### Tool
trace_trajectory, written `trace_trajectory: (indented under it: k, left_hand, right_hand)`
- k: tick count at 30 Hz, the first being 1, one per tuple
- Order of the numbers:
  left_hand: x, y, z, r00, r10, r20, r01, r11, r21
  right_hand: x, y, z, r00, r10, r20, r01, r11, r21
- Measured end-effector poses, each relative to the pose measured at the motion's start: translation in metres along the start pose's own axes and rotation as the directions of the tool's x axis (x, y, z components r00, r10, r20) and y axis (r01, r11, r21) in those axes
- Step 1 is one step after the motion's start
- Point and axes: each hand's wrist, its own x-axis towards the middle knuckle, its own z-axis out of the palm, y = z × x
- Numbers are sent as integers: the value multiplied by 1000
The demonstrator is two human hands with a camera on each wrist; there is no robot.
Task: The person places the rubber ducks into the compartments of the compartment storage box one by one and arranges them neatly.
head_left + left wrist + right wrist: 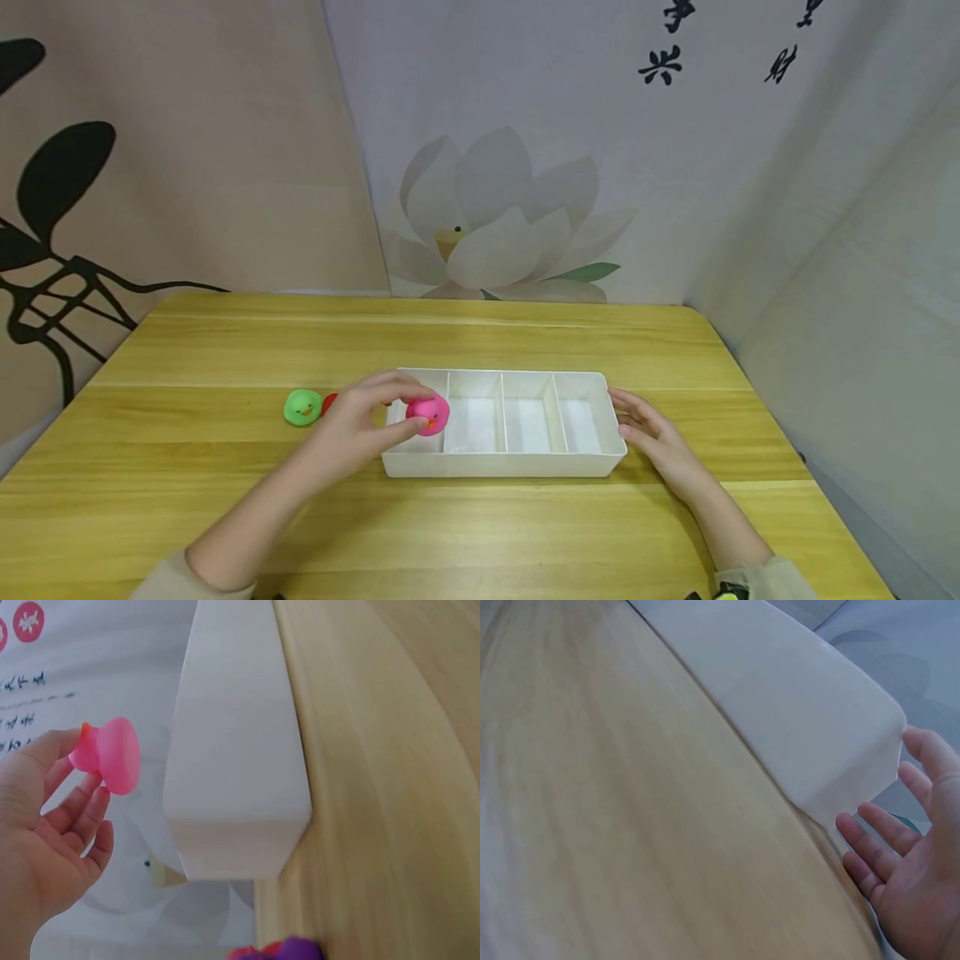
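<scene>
My left hand (367,414) pinches a small pink toy duck (431,412) between thumb and fingers, over the leftmost compartment of a white divided box (502,466). In the left wrist view the pink duck (118,756) is held apart from the box's outer wall (236,742), with its flat base turned toward the box. My right hand (652,429) is at the box's right end. The right wrist view shows this hand (922,862) with loosely bent fingers, its thumb touching the box's corner (855,750). The visible box compartments hold nothing; part of the leftmost is hidden.
A green toy duck (303,407) lies on the wooden table (525,533) left of the box. Beside it a red toy (328,403) is mostly hidden behind my left hand. A purple toy (301,949) shows at the left wrist view's lower edge. Printed curtains (525,100) stand behind the table.
</scene>
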Motion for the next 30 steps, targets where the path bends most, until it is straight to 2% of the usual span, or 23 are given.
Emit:
trace_trajectory:
  k: [9, 15, 23, 30]
  left_hand:
    - [17, 10, 16, 998, 55, 31, -54, 998, -41]
    - [29, 14, 26, 996, 77, 52, -76, 997, -25]
    - [44, 20, 40, 991, 81, 109, -75, 996, -58]
    - [58, 27, 58, 986, 85, 145, -72, 993, -89]
  right_hand:
    - [1, 0, 0, 1000, -1, 5, 1, 1000, 0]
    - [0, 0, 0, 1000, -5, 6, 5, 1000, 5]
    - [1, -1, -1, 1000, -5, 2, 5, 1000, 16]
    - [1, -1, -1, 1000, -5, 3, 5, 1000, 16]
